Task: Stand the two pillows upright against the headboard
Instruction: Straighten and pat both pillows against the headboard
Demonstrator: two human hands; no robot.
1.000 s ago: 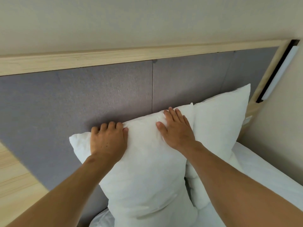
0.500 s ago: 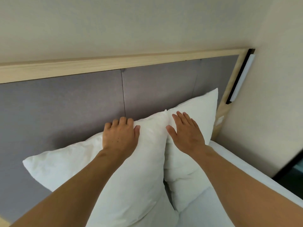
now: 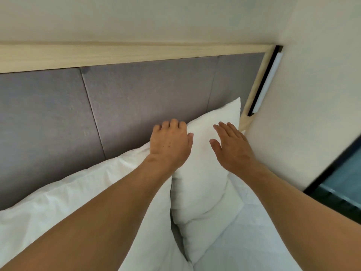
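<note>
Two white pillows lean against the grey padded headboard (image 3: pixel 136 98). The left pillow (image 3: pixel 64 200) stretches from the lower left up to the middle. The right pillow (image 3: pixel 203 173) stands upright beside it, its top corner near the headboard's right end. My left hand (image 3: pixel 170 145) rests at the top where the two pillows meet, fingers curled over the edge. My right hand (image 3: pixel 230 147) lies flat with fingers spread on the upper face of the right pillow. Neither hand grips anything.
A pale wooden rail (image 3: pixel 136 55) caps the headboard. A dark-framed light strip (image 3: pixel 267 81) runs down its right end, beside a cream side wall (image 3: pixel 312 114). The white bed sheet (image 3: pixel 254 241) lies below the pillows. A dark panel (image 3: pixel 343 184) stands at the right.
Both hands shifted right along the pillow tops. My right hand went from the left pillow onto the right one; my left hand reached the seam. The view swung right.
</note>
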